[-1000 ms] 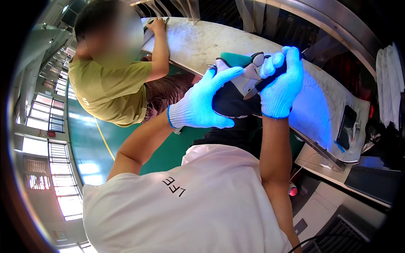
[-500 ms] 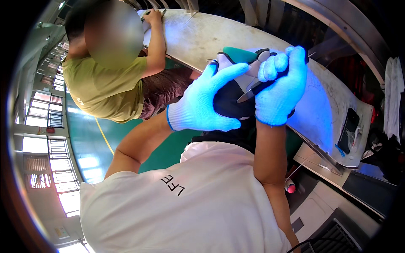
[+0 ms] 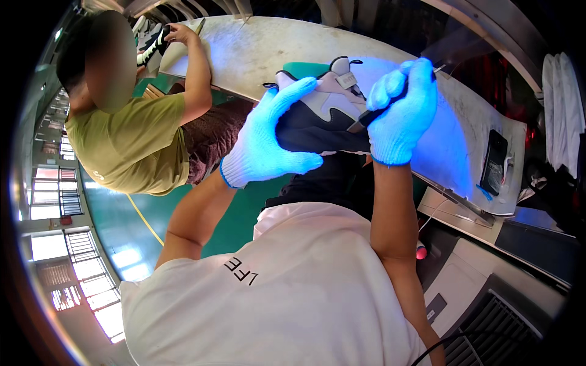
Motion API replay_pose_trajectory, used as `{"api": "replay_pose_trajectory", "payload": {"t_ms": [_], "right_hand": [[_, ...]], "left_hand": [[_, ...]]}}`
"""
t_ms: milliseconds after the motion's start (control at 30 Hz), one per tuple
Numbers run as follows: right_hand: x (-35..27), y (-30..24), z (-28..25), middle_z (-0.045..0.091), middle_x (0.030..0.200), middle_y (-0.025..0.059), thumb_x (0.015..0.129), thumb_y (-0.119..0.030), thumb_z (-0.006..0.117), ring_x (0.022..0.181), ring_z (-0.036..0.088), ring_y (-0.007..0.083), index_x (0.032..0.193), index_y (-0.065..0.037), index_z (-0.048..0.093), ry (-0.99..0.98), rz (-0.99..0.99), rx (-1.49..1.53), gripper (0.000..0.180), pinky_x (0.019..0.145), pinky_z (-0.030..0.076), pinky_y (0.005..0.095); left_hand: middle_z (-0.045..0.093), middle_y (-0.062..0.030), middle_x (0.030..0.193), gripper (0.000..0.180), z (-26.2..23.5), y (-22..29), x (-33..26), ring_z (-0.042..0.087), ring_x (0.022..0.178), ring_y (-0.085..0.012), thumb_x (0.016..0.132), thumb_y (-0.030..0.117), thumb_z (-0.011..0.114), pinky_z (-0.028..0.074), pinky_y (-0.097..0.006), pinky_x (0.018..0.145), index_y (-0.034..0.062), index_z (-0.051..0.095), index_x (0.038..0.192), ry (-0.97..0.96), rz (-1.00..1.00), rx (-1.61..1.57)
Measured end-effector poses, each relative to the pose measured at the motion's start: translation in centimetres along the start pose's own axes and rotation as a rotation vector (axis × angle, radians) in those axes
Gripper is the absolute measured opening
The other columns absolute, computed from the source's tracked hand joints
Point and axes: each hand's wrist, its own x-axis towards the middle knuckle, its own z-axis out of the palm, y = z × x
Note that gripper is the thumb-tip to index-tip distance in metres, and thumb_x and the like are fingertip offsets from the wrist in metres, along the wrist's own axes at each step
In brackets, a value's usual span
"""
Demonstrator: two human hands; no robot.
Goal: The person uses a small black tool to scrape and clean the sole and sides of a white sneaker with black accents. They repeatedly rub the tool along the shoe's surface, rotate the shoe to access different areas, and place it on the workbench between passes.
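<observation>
A shoe in grey, pale pink and black (image 3: pixel 329 110) is held up before me over the near edge of the workbench. My left hand (image 3: pixel 262 137), in a white knit glove lit blue, grips its left end, with fingers over the top and thumb along the near side. My right hand (image 3: pixel 403 116), gloved alike, is closed round the dark handle of a knife-like tool (image 3: pixel 356 127). Its short metal blade lies against the shoe's side; a thin metal tip sticks out at the fist's other end. Behind the shoe shows a teal-green piece (image 3: pixel 304 70), partly hidden.
The pale, stained workbench (image 3: pixel 262 49) curves along the far side. A black phone (image 3: pixel 494 161) lies at its right end, near white cloth (image 3: pixel 561 110). At my left sits a co-worker in a yellow-green shirt (image 3: pixel 134 134), a hand on another shoe (image 3: pixel 155 52).
The shoe and both hands have shifted left, and the shoe has turned to show more of its side and tongue. The blade has moved onto the shoe. The co-worker's hand now touches a shoe.
</observation>
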Motion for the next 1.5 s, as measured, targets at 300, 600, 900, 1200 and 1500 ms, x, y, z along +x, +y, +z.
{"api": "replay_pose_trajectory", "payload": {"t_ms": [300,600,900,1200,1500], "right_hand": [[0.5,0.3,-0.9,0.052,0.069,-0.0004,0.119,-0.041,0.056,0.052,0.047,0.0137,0.105,-0.013,0.065,-0.268,0.168,0.019,0.032,0.048,0.038,0.0330],[0.5,0.3,-2.0,0.048,0.067,-0.0028,0.118,-0.037,0.059,0.053,0.039,0.0112,0.090,-0.014,0.061,0.077,0.161,0.277,0.036,0.049,0.034,0.0320],[-0.4,-1.1,0.2,0.041,0.065,-0.0053,0.116,-0.031,0.065,0.053,0.040,0.0091,0.093,-0.015,0.055,0.089,0.098,-0.105,0.030,0.051,0.035,0.0292],[0.5,-1.6,-0.3,0.048,0.069,-0.0055,0.109,-0.028,0.075,0.053,0.046,0.0068,0.106,-0.011,0.064,0.141,-0.013,-0.380,0.020,0.047,0.038,0.0270],[10.1,-0.5,-4.9,0.053,0.068,0.0001,0.103,-0.023,0.082,0.056,0.052,0.0135,0.093,-0.010,0.063,0.306,0.094,-0.251,0.025,0.051,0.044,0.0332]], "left_hand": [[0.062,-0.0188,0.147,0.114,0.3,-1.4,-0.4,0.065,0.135,-0.0329,0.065,0.027,0.104,0.050,-0.044,0.118,0.0144,0.054,0.166,0.054,0.071,-0.075],[0.057,-0.0202,0.153,0.117,-0.1,-0.3,-1.0,0.058,0.143,-0.0327,0.068,0.034,0.103,0.044,-0.045,0.124,0.0030,0.050,0.167,0.010,0.072,0.059],[0.059,-0.0242,0.137,0.111,0.9,1.7,-1.0,0.066,0.127,-0.0425,0.064,0.028,0.099,0.055,-0.049,0.110,0.0194,0.055,0.165,0.048,0.118,0.187],[0.062,-0.0199,0.136,0.108,0.7,2.1,0.1,0.067,0.126,-0.0338,0.067,0.027,0.100,0.054,-0.045,0.112,0.0137,0.056,0.164,0.051,-0.022,0.145],[0.064,-0.0175,0.145,0.105,-0.3,-1.7,1.3,0.065,0.135,-0.0293,0.069,0.024,0.102,0.051,-0.040,0.117,0.0084,0.057,0.163,0.015,0.029,-0.140]]}}
